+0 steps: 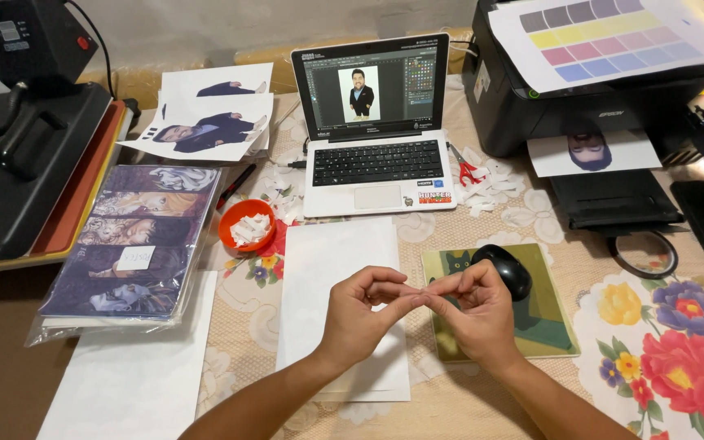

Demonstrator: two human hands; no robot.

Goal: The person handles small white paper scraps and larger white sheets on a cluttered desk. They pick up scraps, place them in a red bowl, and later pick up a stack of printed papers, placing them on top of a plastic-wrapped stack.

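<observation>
White paper sheet beneath fingertip-joined left hand, right hand

We see soft, even indoor light, sharp focus throughout, faint shadows beneath our hands, and slight wide-angle bending at the edges.

A white laptop sits open on the worktop. Right of it stands a black printer; left of it lie printed photos. An orange bowl and red scissors lie near it.
</observation>
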